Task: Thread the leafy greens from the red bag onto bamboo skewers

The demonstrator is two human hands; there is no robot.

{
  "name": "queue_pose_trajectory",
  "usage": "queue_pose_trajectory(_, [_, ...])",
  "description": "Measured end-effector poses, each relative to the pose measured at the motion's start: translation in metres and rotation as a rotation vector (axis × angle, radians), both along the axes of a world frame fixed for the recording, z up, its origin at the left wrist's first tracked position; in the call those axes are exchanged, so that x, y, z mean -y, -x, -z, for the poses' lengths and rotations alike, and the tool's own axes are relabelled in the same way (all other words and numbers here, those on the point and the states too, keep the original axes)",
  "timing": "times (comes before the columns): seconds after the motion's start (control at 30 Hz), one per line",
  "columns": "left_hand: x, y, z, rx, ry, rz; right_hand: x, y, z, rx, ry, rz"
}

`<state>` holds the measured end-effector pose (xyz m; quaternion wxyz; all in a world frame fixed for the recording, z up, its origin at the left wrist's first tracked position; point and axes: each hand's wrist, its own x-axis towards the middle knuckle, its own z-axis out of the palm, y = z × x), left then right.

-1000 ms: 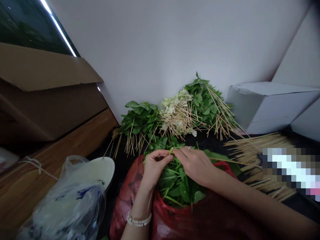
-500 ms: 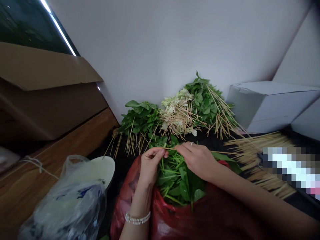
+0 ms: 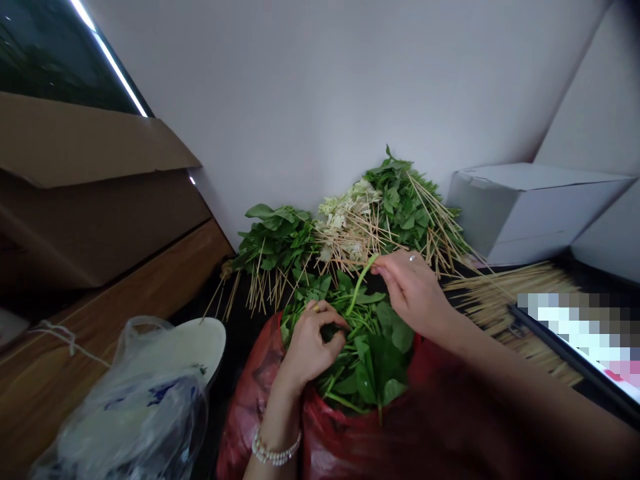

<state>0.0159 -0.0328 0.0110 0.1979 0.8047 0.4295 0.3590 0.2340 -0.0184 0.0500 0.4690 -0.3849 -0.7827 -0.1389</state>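
- The right hand (image 3: 415,293) is raised above the bag. Its thumb and forefinger are pressed together on the top end of a green stem (image 3: 361,283), and the other fingers are loosely bent. A ring (image 3: 413,257) shows on one finger.
- The green stem hangs slanted from that pinch, and its lower end reaches down into the leafy greens (image 3: 373,353).
- The left hand (image 3: 313,340) is sunk into the leafy greens. Its fingers are curled in and closed round a tuft of leaves, with the thumb tucked against them. A pearl bracelet (image 3: 276,451) sits on its wrist.
- The leafy greens fill the open mouth of a red plastic bag (image 3: 257,393), which stands on the dark worktop (image 3: 240,320) right in front of the person.
- Behind the bag, against the wall, lie three heaps of skewered vegetables: a green heap (image 3: 275,240) on the left, a pale heap (image 3: 345,223) in the middle and another green heap (image 3: 403,200) on the right.
- Bare bamboo skewers (image 3: 495,293) lie spread out near the right hand, with a white box (image 3: 525,207) behind them.
- To the left are a white plate (image 3: 197,340), a clear plastic bag (image 3: 125,413) and a cardboard box (image 3: 90,193).
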Motion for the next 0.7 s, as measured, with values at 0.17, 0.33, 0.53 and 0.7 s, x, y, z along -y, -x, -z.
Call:
queue_pose_trajectory(0.17, [0.0028,0.0041,0.0018,-0.329,0.002,0.005,-0.0009,-0.0035,-0.003,-0.02,-0.002,0.001])
queue_pose_trajectory(0.33, [0.0024,0.0051,0.0036,-0.305,0.033,0.05,-0.0008,-0.0041,-0.0041,-0.005,0.018,0.014])
queue_pose_trajectory(0.53, [-0.0046,0.0064,0.0019,0.153,0.073,-0.048,-0.0016,-0.0077,-0.0054,-0.053,0.014,0.0])
queue_pose_trajectory(0.7, [-0.0056,0.0039,0.0001,0.527,0.185,-0.135,0.001,-0.0062,-0.006,-0.125,0.157,-0.12])
